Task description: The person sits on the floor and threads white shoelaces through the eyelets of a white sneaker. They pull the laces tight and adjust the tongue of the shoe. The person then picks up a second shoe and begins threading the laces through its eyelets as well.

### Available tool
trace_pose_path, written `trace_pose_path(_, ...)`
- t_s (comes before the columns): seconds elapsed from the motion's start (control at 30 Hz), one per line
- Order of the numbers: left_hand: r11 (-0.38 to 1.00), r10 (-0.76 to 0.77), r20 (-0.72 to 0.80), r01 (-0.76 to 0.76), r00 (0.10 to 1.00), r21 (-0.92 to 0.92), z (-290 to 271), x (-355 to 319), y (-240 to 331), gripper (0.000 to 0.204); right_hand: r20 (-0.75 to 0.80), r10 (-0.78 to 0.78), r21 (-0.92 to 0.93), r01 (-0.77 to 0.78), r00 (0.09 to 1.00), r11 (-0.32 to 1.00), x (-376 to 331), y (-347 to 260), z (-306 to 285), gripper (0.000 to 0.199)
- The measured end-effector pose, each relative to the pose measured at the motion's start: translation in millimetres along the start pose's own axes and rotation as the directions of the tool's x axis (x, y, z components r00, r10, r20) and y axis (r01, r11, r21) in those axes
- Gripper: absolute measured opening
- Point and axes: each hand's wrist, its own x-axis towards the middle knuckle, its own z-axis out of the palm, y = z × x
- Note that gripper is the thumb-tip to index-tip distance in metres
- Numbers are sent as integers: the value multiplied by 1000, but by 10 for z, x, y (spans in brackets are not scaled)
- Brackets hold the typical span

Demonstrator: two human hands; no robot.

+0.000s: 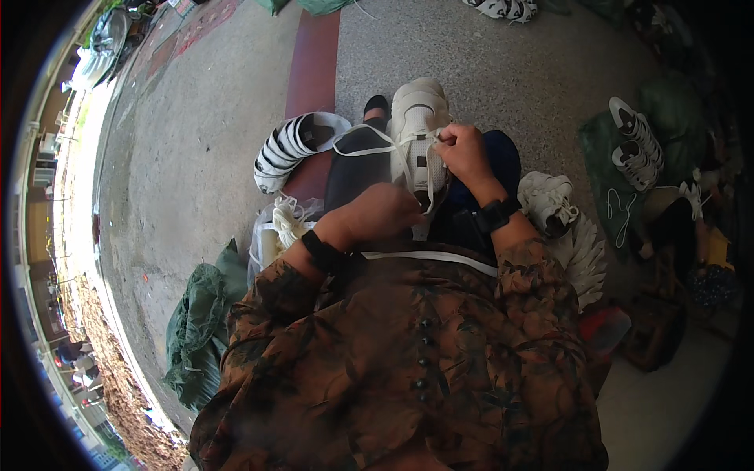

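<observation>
A white sneaker (pixel 419 118) lies on my lap, toe pointing away. My right hand (pixel 465 151) pinches its white lace (pixel 369 145) near the upper eyelets; the lace loops out to the left. My left hand (pixel 378 212) is closed around the shoe's heel end, holding it steady. Both wrists wear dark bands.
A white-and-black striped shoe (pixel 292 146) lies left of my knee. More white sneakers (pixel 547 200) sit to the right, a pair (pixel 636 143) rests on green cloth, and a bag with laces (pixel 284 224) and a green sack (pixel 196 322) sit to the left.
</observation>
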Motion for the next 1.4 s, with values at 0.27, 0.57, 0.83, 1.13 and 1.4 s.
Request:
trace_pose_path(0.27, 64, -829, -264, -385, 493, -921, -249, -801, -751, 12, 41, -496, -237, 491, 867, 838, -107, -213, 151, 5)
trace_pose_path(0.57, 36, -695, -215, -266, 686, -963, -175, -496, -674, 17, 103, -396, -260, 409, 913, 875, -95, -242, 185, 12)
trace_pose_path(0.83, 125, -724, -159, -98, 672, -987, -209, -27, -603, 6, 239, -398, -300, 457, 886, 837, -80, -181, 131, 15)
trace_pose_path(1.13, 506, -711, -293, 175, 639, -845, -148, 383, -652, 8, 171, -360, -333, 398, 917, 855, -113, -239, 212, 26)
trace_pose_path(1.4, 650, -726, -490, 251, 482, -717, 13, 569, -781, 10, 133, -290, -209, 313, 948, 926, -83, -165, 241, 34)
